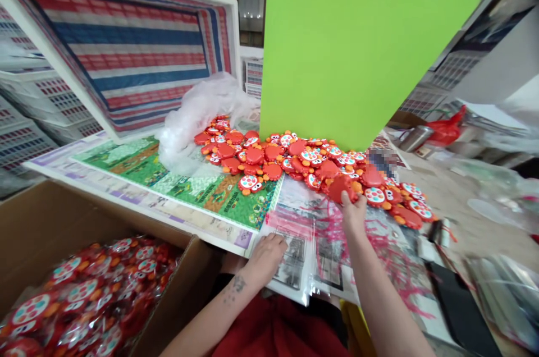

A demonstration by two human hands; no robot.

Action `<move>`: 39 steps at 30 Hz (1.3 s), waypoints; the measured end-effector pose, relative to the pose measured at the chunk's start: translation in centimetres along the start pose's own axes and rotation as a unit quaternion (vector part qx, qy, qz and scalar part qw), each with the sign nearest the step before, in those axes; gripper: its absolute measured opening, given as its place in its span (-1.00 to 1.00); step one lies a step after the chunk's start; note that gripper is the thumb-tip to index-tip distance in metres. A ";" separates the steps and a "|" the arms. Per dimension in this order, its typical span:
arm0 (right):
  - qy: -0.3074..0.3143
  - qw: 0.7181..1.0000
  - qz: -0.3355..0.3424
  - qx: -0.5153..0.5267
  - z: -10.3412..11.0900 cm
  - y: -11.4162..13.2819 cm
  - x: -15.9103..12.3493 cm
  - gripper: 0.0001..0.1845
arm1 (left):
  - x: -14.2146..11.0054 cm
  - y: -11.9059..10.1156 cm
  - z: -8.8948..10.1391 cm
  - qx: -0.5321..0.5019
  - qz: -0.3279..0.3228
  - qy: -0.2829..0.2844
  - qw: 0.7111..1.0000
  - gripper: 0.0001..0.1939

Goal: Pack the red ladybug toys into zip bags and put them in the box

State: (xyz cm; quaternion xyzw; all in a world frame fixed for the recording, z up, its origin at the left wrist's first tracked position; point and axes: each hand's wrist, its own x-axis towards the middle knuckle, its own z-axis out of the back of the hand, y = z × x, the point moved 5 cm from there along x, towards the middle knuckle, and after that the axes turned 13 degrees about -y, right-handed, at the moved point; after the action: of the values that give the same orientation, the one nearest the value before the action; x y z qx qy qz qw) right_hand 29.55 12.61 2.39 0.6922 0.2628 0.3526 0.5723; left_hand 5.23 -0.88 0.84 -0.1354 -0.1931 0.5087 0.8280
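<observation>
At near edge of toy heap (311,166), right hand (352,214) pinching one red crab-shaped toy (340,188), grip closed on its rim, lifting it clear of neighbours. Left hand (267,256) flat, fingers spread, pinning clear plastic bags (303,245) on counter (138,200) before heap. Toy: round, red-orange, spotted white face. Behind heap, green board (345,59); left of heap, carton (50,233) of bagged toys.

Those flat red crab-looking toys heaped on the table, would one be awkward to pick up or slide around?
Probably not. Each red toy looks flat, so it should slide rather than roll. It seems stiff plastic; the right hand pinches one at its edge without it bending. Likely light, since the heap lies loosely piled.
</observation>
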 end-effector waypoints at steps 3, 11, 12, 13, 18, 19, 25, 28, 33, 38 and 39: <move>-0.054 0.995 -0.055 0.060 2.6 0.6 0.1 -0.45 | 1.8 0.2 -0.4 0.044 0.022 -0.037 0.998 -0.82; 0.134 0.982 -0.109 0.071 2.9 2.8 -4.8 -0.58 | 5.6 0.5 -1.9 0.110 0.091 -0.047 0.989 -0.74; 0.134 0.980 -0.123 0.076 3.1 2.9 -5.1 -0.59 | 5.6 0.5 -1.9 0.115 0.083 -0.059 0.988 -0.74; 0.133 0.979 -0.136 0.079 3.3 2.9 -5.3 -0.59 | 5.6 0.6 -1.8 0.121 0.072 -0.075 0.987 -0.74; 0.149 0.968 -0.181 0.085 3.4 2.9 -6.3 -0.59 | 5.9 1.5 -2.2 0.118 0.028 -0.120 0.985 -0.78; 0.148 0.967 -0.188 0.089 3.4 2.8 -6.4 -0.59 | 6.1 1.9 -2.3 0.113 0.032 -0.124 0.985 -0.76; 0.118 0.963 -0.214 0.111 3.6 2.1 -6.7 -0.59 | 6.6 2.7 -2.8 0.091 0.042 -0.139 0.985 -0.78; 0.106 0.964 -0.215 0.112 3.7 1.8 -6.6 -0.58 | 6.7 2.6 -2.7 0.087 0.046 -0.139 0.985 -0.79; 0.101 0.968 -0.201 0.108 3.7 2.0 -6.4 -0.60 | 7.4 2.6 -2.1 0.052 0.073 -0.139 0.986 -0.87; 0.089 0.970 -0.193 0.122 3.9 2.1 -5.9 -0.60 | 6.9 1.9 -0.8 0.039 0.046 -0.162 0.985 -0.84; 0.083 0.969 -0.192 0.129 3.9 2.1 -5.8 -0.61 | 6.6 1.6 -0.6 0.041 0.038 -0.170 0.984 -0.84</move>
State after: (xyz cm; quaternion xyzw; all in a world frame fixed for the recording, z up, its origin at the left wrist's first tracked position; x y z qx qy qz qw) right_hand 29.01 5.34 2.95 0.6645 0.4810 0.2556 0.5116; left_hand 6.89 5.70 0.84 -0.0198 -0.3049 0.5629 0.7680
